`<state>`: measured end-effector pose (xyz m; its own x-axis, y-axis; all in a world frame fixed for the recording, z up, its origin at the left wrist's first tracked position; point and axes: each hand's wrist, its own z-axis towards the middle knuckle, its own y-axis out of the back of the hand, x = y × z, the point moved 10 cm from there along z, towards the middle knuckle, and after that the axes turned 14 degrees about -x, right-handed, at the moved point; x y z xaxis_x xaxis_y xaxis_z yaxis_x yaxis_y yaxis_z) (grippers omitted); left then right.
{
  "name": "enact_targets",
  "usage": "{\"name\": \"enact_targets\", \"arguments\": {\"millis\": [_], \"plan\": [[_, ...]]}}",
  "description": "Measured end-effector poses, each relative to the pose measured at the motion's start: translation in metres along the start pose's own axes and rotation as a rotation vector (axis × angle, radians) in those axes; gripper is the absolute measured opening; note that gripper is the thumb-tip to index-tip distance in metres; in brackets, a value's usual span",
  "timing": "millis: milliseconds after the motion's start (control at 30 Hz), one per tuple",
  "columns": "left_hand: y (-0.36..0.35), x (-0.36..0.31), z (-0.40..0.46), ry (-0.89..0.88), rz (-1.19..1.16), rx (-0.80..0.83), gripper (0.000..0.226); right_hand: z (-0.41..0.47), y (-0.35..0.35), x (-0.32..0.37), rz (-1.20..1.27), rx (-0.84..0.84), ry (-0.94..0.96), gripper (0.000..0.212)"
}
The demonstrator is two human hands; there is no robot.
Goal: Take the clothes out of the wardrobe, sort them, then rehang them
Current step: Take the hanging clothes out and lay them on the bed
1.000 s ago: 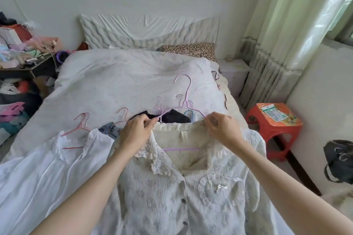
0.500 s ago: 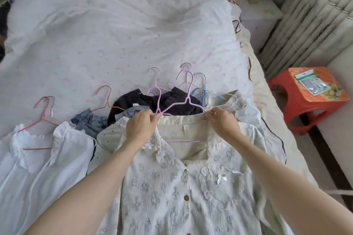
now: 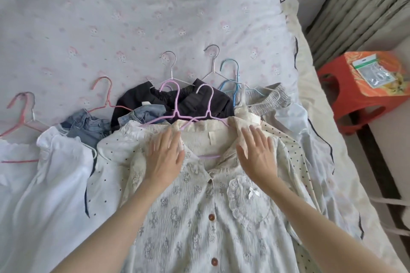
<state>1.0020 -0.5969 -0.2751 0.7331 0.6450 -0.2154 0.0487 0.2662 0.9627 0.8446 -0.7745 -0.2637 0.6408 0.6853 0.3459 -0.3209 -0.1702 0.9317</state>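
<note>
Both hands had let go of the blouse's shoulders since half a second before and now lay flat on it: the left hand (image 3: 165,159) rested with straight fingers on the left side of the collar, the right hand (image 3: 257,154) likewise on the right side, neither gripping anything. The cream blouse (image 3: 199,217) lay buttoned, front up, on the bed (image 3: 133,6), its lower part cut off by the bottom edge of the view. A lilac hanger (image 3: 207,106) was mostly hidden inside the neck; only its hook, upper arms and a short stretch of its bar showed. A second lilac hanger (image 3: 175,99) overlapped it, and which garment it carried could not be told. Beneath the blouse, a dotted white top (image 3: 111,162) showed only at the edges. A black garment (image 3: 137,99) and a denim piece (image 3: 88,126) were largely covered. A white shirt (image 3: 44,184) on a pink hanger (image 3: 20,104) ran off the left edge. A red stool (image 3: 355,99) beside the bed held a small clear packet (image 3: 372,71), its contents too blurred to read.
</note>
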Motion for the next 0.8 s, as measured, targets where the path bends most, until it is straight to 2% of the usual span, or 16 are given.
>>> {"name": "enact_targets", "arguments": {"millis": [133, 233, 500, 567, 633, 800], "plan": [[0.002, -0.027, -0.067, 0.019, -0.092, 0.082, 0.056, -0.058, 0.003, -0.001, -0.043, 0.088, 0.041, 0.068], [0.009, -0.047, -0.111, -0.008, -0.077, 0.121, 0.051, -0.098, 0.017, -0.005, -0.060, 0.105, 0.011, 0.065], [0.067, -0.107, -0.208, -0.064, -0.090, 0.093, 0.055, -0.216, 0.085, -0.006, -0.174, 0.018, 0.029, 0.057], [0.080, -0.129, -0.236, -0.124, -0.092, 0.091, 0.055, -0.259, 0.104, -0.017, -0.188, 0.021, -0.010, 0.059], [0.084, -0.132, -0.247, -0.112, -0.132, 0.097, 0.057, -0.284, 0.111, -0.026, -0.180, 0.042, -0.052, 0.060], [0.100, -0.178, -0.278, -0.252, -0.268, 0.115, 0.064, -0.366, 0.166, -0.056, -0.257, -0.045, -0.273, 0.065]]}}
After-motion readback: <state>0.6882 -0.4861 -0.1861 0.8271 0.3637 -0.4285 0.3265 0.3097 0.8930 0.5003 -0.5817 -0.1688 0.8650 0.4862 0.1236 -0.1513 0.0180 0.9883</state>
